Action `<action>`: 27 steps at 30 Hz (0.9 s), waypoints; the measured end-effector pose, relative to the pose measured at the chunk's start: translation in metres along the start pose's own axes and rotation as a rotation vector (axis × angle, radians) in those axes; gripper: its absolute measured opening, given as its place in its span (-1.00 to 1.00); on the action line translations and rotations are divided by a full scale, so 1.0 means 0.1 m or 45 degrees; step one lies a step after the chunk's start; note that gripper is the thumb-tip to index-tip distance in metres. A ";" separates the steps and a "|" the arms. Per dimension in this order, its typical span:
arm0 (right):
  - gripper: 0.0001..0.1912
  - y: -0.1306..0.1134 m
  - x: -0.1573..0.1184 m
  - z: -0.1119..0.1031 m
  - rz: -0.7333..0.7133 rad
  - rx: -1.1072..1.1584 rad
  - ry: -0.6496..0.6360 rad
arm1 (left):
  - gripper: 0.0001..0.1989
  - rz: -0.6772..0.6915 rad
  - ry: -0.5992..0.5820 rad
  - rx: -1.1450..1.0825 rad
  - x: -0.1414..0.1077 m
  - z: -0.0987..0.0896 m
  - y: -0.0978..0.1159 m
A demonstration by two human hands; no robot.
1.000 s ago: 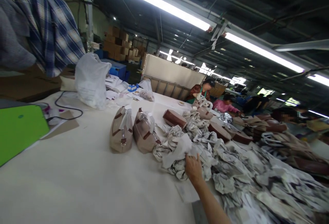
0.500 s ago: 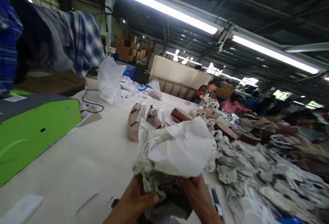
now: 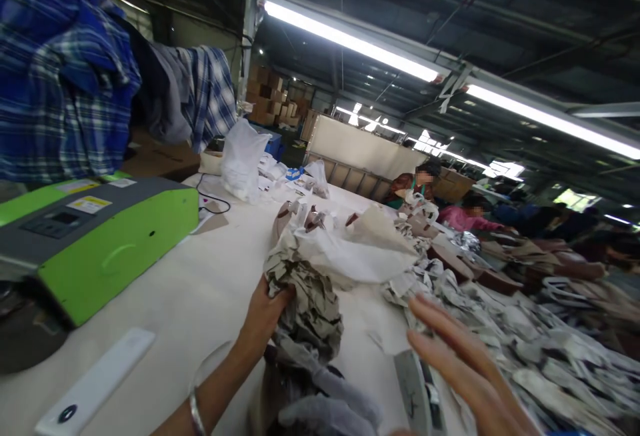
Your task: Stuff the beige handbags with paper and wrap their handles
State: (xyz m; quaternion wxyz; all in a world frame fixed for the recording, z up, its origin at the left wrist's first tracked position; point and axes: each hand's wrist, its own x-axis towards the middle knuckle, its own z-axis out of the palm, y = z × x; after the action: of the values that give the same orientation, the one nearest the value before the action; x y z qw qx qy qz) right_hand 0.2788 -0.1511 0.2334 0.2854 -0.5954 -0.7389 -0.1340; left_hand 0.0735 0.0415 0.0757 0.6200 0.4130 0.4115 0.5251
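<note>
My left hand (image 3: 261, 321), with a bracelet on its wrist, grips the left side of a wad of crumpled grey-green paper (image 3: 315, 309) in front of me. A pale sheet (image 3: 360, 253) spreads out behind the wad. Below, at the bottom edge, sits a dark brown item (image 3: 280, 383) partly covered by whitish wrapping (image 3: 335, 396); its kind I cannot make out. My right hand (image 3: 465, 363) is raised at the lower right, somewhat blurred, fingers stretched out and holding nothing. It is apart from the wad, beside a grey flat object (image 3: 415, 383) on the table.
A green and grey machine (image 3: 130, 243) and a long white object (image 3: 97, 383) occupy the left. Brown-and-tan bags (image 3: 283, 219) stand farther back. Crumpled paper (image 3: 540, 336) heaps along the right. Two co-workers sit beyond the table (image 3: 215, 276).
My right hand has let go of the paper and moved right, its fingers opening. The left keeps hold of the wad, now farther from me. The view has turned left.
</note>
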 end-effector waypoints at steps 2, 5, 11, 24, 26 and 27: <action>-0.01 0.01 0.16 0.22 -0.041 -0.254 0.140 | -0.36 -0.030 -0.139 -0.098 -0.08 0.04 0.10; 0.08 0.16 0.38 0.61 0.121 -0.255 -0.039 | -0.33 -0.072 -0.294 -0.210 -0.21 0.09 0.24; -0.55 0.08 0.53 0.96 0.636 0.331 -0.284 | -0.48 0.035 -0.586 0.142 -0.46 0.19 0.28; 0.29 -0.06 0.35 1.05 0.822 1.232 -0.041 | -0.39 0.106 -0.346 -0.399 -0.28 0.41 0.43; 0.29 -0.10 0.28 1.07 0.883 1.176 -0.169 | -0.33 0.094 -0.506 -0.462 -0.35 0.49 0.44; 0.22 -0.14 0.27 1.08 0.911 1.133 -0.204 | -0.32 0.088 -0.587 -0.453 -0.40 0.53 0.43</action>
State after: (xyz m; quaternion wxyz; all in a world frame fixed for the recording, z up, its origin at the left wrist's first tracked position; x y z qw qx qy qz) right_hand 0.2338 -0.0748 0.1643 0.4792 -0.6392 -0.4961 0.3402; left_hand 0.1060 0.0021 0.1369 0.7416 0.4200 0.1469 0.5020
